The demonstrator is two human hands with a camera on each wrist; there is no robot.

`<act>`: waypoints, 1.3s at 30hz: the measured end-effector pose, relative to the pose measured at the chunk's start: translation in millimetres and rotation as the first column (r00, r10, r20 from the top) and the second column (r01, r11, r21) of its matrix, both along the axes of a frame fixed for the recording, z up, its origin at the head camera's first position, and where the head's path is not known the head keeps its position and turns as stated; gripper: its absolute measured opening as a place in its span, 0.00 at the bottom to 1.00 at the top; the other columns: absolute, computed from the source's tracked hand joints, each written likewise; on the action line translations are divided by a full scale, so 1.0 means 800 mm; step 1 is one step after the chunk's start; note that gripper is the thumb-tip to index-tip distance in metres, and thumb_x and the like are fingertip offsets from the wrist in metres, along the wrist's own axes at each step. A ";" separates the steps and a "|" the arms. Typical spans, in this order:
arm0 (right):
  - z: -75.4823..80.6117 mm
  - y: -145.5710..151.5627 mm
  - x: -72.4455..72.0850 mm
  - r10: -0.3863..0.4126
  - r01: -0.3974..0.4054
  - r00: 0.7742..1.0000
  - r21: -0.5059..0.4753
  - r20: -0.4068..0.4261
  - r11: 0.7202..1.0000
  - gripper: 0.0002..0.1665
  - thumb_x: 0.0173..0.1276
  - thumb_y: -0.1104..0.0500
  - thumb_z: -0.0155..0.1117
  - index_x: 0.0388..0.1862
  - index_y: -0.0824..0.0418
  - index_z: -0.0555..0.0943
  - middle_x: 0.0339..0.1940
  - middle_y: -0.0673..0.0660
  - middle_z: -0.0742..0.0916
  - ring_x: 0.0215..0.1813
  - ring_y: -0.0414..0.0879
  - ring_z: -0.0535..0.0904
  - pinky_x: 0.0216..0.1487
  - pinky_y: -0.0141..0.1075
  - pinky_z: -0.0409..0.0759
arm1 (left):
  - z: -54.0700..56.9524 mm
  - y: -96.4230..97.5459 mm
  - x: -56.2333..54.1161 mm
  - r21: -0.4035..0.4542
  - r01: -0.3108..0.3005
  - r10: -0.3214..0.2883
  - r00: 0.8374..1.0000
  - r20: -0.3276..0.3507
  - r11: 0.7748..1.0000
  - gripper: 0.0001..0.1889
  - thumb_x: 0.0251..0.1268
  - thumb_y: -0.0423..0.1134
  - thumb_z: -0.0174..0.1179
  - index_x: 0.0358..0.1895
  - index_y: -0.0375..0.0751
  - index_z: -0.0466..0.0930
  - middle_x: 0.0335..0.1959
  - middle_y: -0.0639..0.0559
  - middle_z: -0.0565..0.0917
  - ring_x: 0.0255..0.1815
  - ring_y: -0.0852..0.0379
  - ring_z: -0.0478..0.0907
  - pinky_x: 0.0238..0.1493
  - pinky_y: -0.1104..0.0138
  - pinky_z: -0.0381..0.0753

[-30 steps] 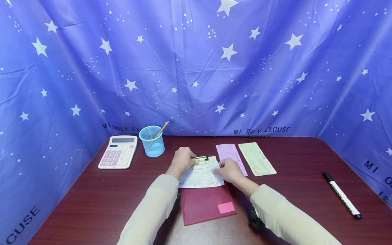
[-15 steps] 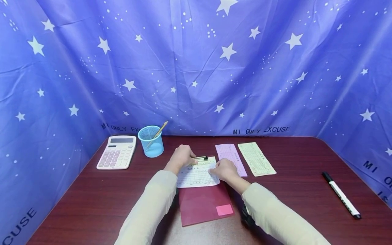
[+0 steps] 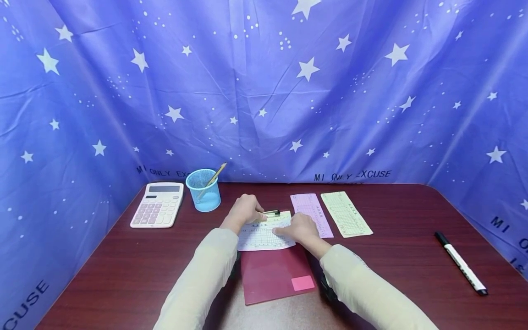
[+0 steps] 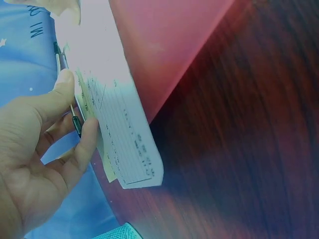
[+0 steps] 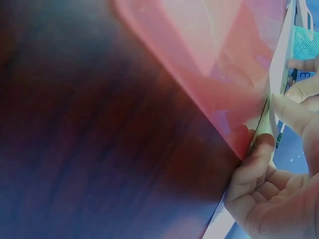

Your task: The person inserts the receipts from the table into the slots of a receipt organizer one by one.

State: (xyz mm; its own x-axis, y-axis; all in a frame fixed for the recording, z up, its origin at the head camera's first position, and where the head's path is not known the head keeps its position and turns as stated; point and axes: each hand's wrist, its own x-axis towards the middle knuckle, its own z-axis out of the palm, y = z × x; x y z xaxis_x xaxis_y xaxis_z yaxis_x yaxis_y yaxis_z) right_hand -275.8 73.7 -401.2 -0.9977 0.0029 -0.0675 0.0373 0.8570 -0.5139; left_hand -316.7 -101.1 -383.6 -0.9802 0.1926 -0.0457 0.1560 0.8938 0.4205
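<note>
At the clipboard's (image 3: 272, 275) top edge, the left hand (image 3: 245, 210) pinches the clip (image 3: 277, 213), the right hand (image 3: 302, 228) gridded white paper (image 3: 261, 239) near a purple slip (image 3: 307, 204).

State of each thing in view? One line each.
Left hand, curled round the clip
Right hand, pinching the white slip
Clip, partly hidden; open or closed unclear
White slip, over upper part of red folder
Red folder, lying on table
Purple slip, lying, partly hidden
Yellow slip at right, lying
Calculator, face up
Cup, upright
Pencil, leaning in cup
Marker, capped, lying
</note>
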 end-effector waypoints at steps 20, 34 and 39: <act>0.006 -0.005 -0.013 -0.051 0.048 0.998 0.083 0.030 0.995 0.32 0.53 0.36 0.79 0.32 0.64 0.82 0.31 0.59 0.84 0.32 0.50 0.77 0.30 0.43 0.77 | -0.003 0.001 0.000 -0.024 0.020 -0.021 0.999 -0.028 1.000 0.10 0.58 0.42 0.76 0.41 0.44 0.93 0.45 0.52 0.90 0.57 0.47 0.82 0.60 0.58 0.79; 0.005 -0.007 -0.015 -0.082 0.080 0.996 0.086 0.019 0.993 0.30 0.56 0.35 0.75 0.27 0.62 0.81 0.28 0.59 0.84 0.31 0.52 0.80 0.28 0.43 0.78 | 0.001 0.002 0.000 -0.034 0.009 -0.009 1.000 -0.024 0.999 0.09 0.58 0.42 0.76 0.40 0.45 0.93 0.45 0.52 0.90 0.57 0.47 0.82 0.61 0.58 0.79; 0.004 -0.008 -0.013 -0.081 0.081 0.997 0.103 0.005 0.991 0.32 0.57 0.35 0.75 0.33 0.65 0.83 0.36 0.63 0.86 0.37 0.56 0.82 0.33 0.48 0.82 | -0.001 0.002 -0.001 -0.034 0.016 -0.017 1.000 -0.026 0.999 0.09 0.59 0.42 0.76 0.40 0.45 0.93 0.45 0.52 0.90 0.58 0.46 0.82 0.61 0.58 0.79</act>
State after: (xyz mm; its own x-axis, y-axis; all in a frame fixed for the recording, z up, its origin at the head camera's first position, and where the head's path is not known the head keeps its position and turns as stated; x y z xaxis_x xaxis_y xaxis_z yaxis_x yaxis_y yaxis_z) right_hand -286.6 67.4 -398.0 -0.9933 0.0911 -0.0714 0.1129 0.8993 -0.4226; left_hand -317.4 -99.8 -384.6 -0.9779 0.2072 -0.0269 0.1811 0.9047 0.3856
